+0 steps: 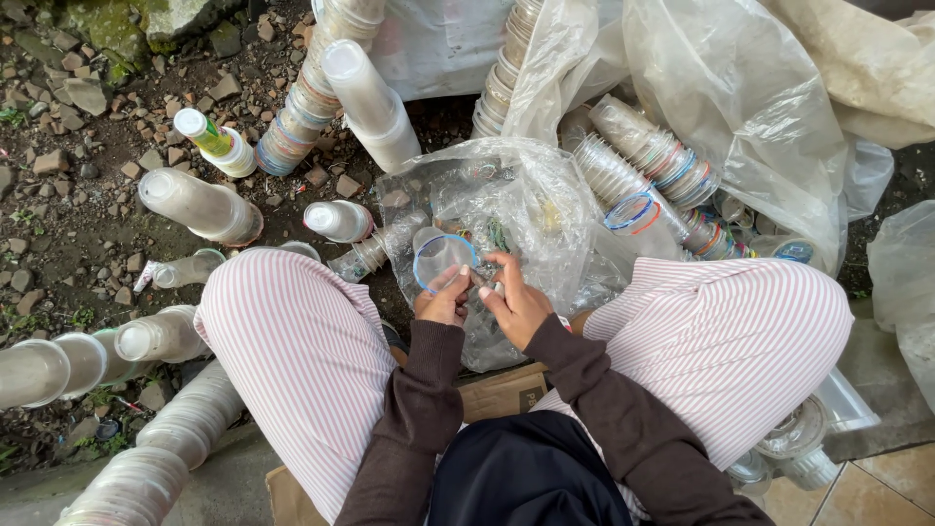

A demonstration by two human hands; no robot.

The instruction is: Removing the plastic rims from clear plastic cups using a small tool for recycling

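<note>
My left hand (443,301) grips a clear plastic cup (441,258) with a blue rim, held on its side with the mouth facing me. My right hand (514,300) pinches at the cup's rim from the right, fingers closed on its edge. Both hands hover between my knees, over a crumpled clear plastic bag (531,209) holding more cups. My sleeves are dark brown and my trousers are pink-and-white striped.
Long stacks of nested clear cups lie around: one at the left (200,206), one at the lower left (146,477), one at the top (370,102), and coloured-rim stacks at the right (653,156). Large plastic bags (740,88) sit behind. Stony dirt ground is left; cardboard (502,390) lies under me.
</note>
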